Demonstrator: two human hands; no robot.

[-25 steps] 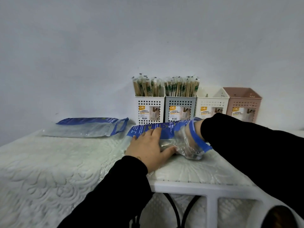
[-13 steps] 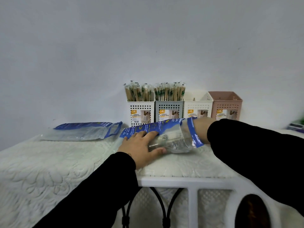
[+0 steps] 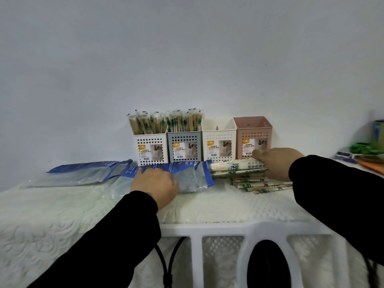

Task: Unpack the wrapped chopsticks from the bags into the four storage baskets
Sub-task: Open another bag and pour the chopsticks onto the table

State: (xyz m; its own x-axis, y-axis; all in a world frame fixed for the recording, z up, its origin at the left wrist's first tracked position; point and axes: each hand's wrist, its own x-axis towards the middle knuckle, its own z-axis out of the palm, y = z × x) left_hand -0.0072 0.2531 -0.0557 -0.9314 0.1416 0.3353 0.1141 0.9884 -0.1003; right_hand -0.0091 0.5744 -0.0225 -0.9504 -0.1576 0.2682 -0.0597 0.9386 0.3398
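Observation:
Four storage baskets stand in a row against the wall: a white basket and a grey basket, both packed with wrapped chopsticks, then a cream basket and a pink basket that look nearly empty. My left hand presses flat on a clear bag with blue trim. My right hand grips a bundle of wrapped chopsticks just outside the bag's mouth. More wrapped chopsticks lie loose on the table below that hand.
A second flat blue-trimmed bag lies to the left on the white quilted cloth. The white table frame edge runs along the front. Green and orange clutter sits at the far right.
My right hand was inside the bag; it has come out to the right holding a bundle of chopsticks, and some now lie loose on the table. My left hand stayed on the bag.

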